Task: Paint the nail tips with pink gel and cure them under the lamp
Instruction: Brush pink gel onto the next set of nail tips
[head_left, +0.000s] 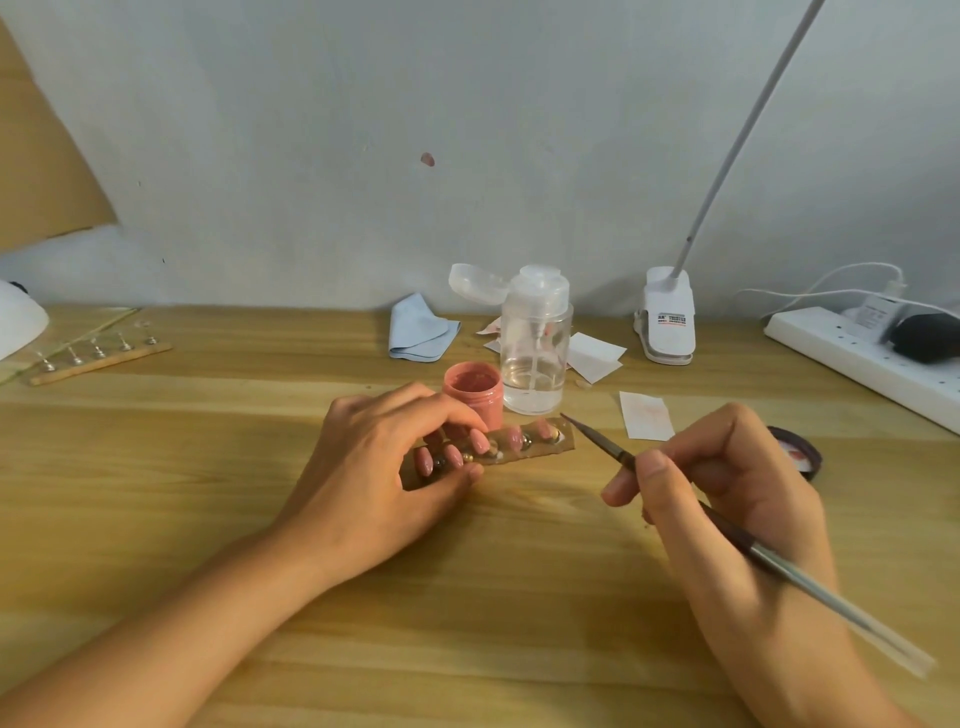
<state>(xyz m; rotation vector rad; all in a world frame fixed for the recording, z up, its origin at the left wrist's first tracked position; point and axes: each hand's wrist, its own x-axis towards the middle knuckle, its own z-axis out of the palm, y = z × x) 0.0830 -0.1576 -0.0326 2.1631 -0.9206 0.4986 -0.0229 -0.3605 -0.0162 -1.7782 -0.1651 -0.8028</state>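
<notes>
Starting at the far left edge, a white rounded housing (18, 322) pokes into view. It may be the curing lamp, but too little shows to be sure. Beside it, a spare strip (98, 356) of clear tips lies near the wall.

On to the left hand (384, 467): it pins the cardboard strip (543, 451) to the table (467, 597), fingers curled over the far edge and thumb on the near edge, a firm pinch. The nail tips (543, 428) sit on that strip on little studs, and those in view look pink. The hand hides part of the row, so I cannot tell whether every one is coated. Just behind the strip stands the open pink gel jar (474, 395).

The brush (605, 447) hovers with its point just off the strip's right end, touching nothing, pinched between thumb and fingers of the right hand (727, 499). My read: a touch-up or a reload.

To do it well, take a small load from the jar and wipe the excess on the rim. Brace the right wrist on the wood and pull thin strokes from base to tip, clear of the studs. The left hand should shift to uncover the hidden tips without smudging wet gel.
</notes>
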